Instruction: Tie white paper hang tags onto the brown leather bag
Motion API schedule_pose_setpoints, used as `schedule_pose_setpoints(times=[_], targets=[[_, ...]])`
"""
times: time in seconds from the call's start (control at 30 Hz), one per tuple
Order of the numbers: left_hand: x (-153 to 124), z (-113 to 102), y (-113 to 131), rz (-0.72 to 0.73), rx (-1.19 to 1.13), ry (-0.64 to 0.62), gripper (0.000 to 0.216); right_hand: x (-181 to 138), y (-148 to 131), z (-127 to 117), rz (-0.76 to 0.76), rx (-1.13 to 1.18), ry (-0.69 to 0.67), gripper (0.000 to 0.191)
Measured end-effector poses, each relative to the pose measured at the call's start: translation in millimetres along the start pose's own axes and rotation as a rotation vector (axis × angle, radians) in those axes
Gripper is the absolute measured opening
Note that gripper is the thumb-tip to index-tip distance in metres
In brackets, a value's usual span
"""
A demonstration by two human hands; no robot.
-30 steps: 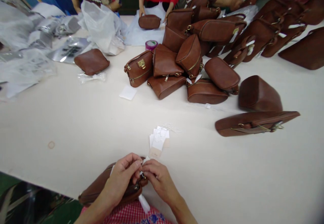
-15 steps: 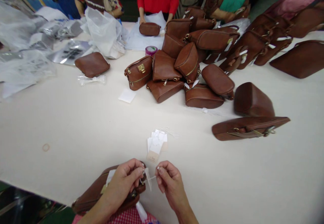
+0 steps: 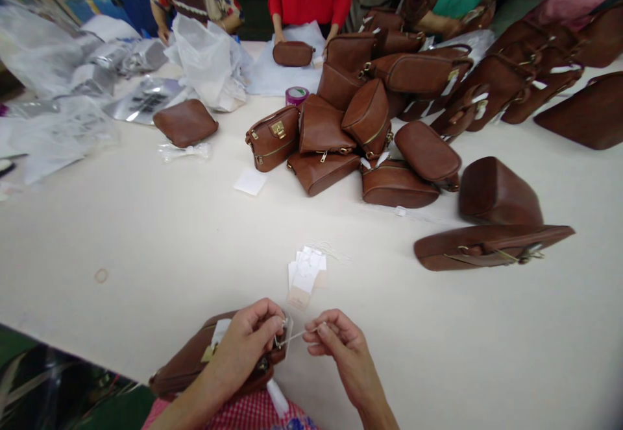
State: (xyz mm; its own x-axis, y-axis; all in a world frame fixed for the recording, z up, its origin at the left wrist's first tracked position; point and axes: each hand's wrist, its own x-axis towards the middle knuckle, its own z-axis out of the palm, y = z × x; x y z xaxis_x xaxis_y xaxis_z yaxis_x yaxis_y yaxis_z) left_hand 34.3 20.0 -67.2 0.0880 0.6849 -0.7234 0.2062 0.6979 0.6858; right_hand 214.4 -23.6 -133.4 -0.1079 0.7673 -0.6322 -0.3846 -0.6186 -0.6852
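- Your left hand (image 3: 248, 342) pinches a thin white string (image 3: 296, 336) at the small brown leather bag (image 3: 195, 362) on the near edge of the white bench (image 3: 146, 235).
- Your right hand (image 3: 341, 349) pinches the string's other end, just beside.
- A stack of white paper tags (image 3: 305, 274) lies just beyond.

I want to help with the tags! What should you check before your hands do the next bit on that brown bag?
1. Left hand pinches the string at the brown bag: ok.
2. Right hand holds the string's other end, pulled straight: ok.
3. Bag lies on the table, partly over its near edge: not ok.
4. Spare tags lie just beyond the hands: ok.
5. String threaded through the zipper pull: cannot tell.
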Motion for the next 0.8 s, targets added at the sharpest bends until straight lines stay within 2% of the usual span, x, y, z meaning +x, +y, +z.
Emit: schedule_pose_setpoints(times=[0.07, 0.13, 0.17, 0.27, 0.4, 0.57, 0.8], targets=[[1, 0, -1, 0.014, -0.02, -0.012, 0.025, 1, 0, 2, -0.121, -0.09, 0.029, 0.029], [3, 0, -2, 0.038, 0.008, -0.015, 0.024, 3, 2, 6, -0.169, -0.128, 0.069, 0.026], [3, 0, -3, 0.046, 0.032, -0.016, 0.023, 3, 3, 8, -0.142, -0.098, 0.091, 0.026], [5, 2, -5, 0.052, 0.1, -0.015, 0.022, 3, 7, 18, 0.069, 0.146, 0.11, 0.033], [5, 5, -7, 0.127, 0.247, 0.018, 0.02, 1, 10, 30, 0.264, 0.435, 0.05, 0.036], [6, 6, -7, 0.216, 0.358, 0.055, 0.019, 0, 10, 39, 0.298, 0.563, -0.01, 0.03], [6, 6, -10, 0.256, 0.381, 0.07, 0.019, 0, 15, 45, 0.25, 0.569, -0.034, 0.028]])
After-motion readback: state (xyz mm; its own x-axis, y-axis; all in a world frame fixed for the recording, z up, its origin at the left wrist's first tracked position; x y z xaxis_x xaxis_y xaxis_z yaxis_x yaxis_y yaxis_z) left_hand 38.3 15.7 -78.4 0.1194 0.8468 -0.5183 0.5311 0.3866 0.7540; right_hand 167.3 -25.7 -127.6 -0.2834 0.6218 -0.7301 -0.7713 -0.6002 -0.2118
